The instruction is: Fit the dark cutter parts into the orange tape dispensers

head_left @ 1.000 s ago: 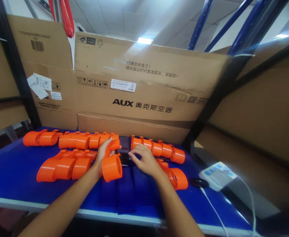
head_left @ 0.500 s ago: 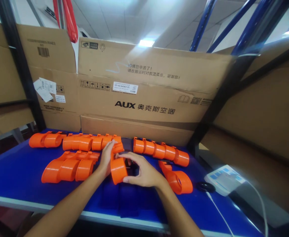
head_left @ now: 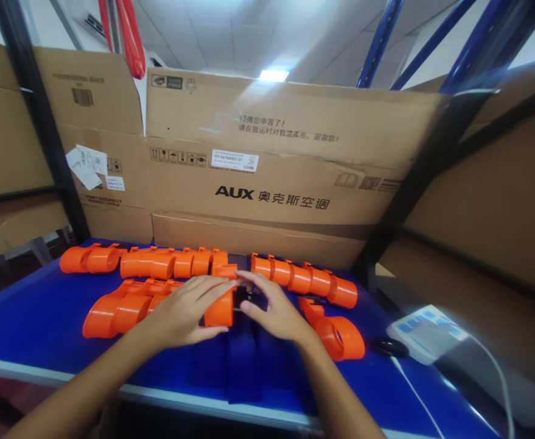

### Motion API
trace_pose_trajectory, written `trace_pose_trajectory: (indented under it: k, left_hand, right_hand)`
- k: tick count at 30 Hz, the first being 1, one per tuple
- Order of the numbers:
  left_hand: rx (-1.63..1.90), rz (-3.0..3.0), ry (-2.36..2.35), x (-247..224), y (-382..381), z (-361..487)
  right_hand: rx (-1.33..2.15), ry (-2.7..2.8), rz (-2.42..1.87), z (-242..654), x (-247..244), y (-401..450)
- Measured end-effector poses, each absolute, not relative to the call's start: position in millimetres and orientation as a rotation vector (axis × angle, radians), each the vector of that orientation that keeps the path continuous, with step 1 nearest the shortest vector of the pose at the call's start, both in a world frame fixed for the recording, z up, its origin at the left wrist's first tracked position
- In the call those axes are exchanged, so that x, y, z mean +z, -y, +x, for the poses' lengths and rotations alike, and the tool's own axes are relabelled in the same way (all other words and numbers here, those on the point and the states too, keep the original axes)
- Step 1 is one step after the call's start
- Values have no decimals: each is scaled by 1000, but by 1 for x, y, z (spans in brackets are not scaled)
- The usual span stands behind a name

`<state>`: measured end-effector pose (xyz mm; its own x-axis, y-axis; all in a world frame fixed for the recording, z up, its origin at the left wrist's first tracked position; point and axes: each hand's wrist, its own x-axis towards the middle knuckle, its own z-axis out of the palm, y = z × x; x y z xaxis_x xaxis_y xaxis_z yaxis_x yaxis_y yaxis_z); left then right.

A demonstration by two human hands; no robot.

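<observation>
My left hand (head_left: 187, 312) is wrapped over an orange plastic ring-shaped part (head_left: 220, 310), thumb below and fingers across its top, holding it above the table. Close on its right side, my right hand (head_left: 274, 308) curls its thumb and fingers around a small black piece (head_left: 244, 297) against the ring's open end; the piece's shape is mostly hidden. Behind my left forearm lies a row of similar orange parts (head_left: 128, 314), partly covered by the hand. To the right of my right hand rests another orange part (head_left: 340, 337), on its side.
Along the back of the blue table (head_left: 34, 311) run more orange parts (head_left: 151, 263), and others (head_left: 299, 277) at the back right. A black mouse-like object (head_left: 390, 347) and a white device (head_left: 427, 334) with a cable sit at right. A cardboard sheet (head_left: 267, 235) stands behind.
My left hand has turned over, from gripping the part's upper end to covering the ring from the left. My right hand has come off the ring's outside to the black piece.
</observation>
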<state>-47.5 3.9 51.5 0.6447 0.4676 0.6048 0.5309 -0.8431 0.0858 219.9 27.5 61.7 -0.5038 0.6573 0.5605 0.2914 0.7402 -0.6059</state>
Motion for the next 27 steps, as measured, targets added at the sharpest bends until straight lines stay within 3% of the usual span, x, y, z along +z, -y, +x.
trace_pose_trajectory:
  k: [7, 16, 27]
  left_hand:
    - [-599, -2690, 888, 33, 5, -113]
    - [-537, -2620, 1027, 9, 12, -128]
    - [-452, -2651, 1082, 20, 17, -148]
  right_hand:
    - [508, 1884, -861, 225, 65, -33]
    - [484, 1900, -864, 224, 69, -30]
    - [472, 1874, -852, 224, 70, -30]
